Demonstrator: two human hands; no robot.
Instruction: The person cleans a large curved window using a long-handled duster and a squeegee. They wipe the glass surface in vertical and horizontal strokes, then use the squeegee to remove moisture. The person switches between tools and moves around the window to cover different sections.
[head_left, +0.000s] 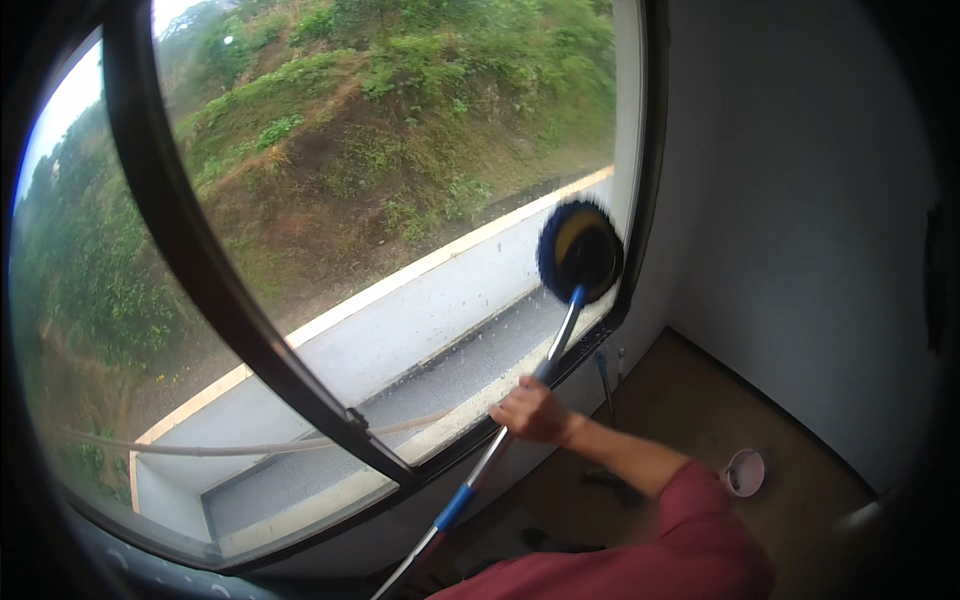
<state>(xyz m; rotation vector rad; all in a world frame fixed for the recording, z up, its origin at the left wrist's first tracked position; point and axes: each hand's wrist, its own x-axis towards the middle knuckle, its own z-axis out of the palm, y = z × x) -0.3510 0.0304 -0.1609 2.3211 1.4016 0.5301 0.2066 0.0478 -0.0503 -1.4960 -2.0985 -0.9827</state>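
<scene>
My right hand (531, 411) grips the upper part of a telescopic pole (489, 457), a metal tube with blue collars. At its far end a round mop head (551, 251) with dark blue fringe and a yellow patch is held up to the window pane (420, 247), low in its right corner. The mop head looks blurred. Water drops dot the glass below and beside it. The pole's lower end runs out of the picture at the bottom. My left hand is out of view.
A dark window frame (180, 225) with an upright bar divides the panes. Outside are a ledge with a low white wall (420, 315) and a green slope. Indoors, a blue-handled tool (604, 371) leans below the sill, and a pinkish bucket (748, 472) stands on the brown floor. Patterned fabric (161, 574) lies bottom left.
</scene>
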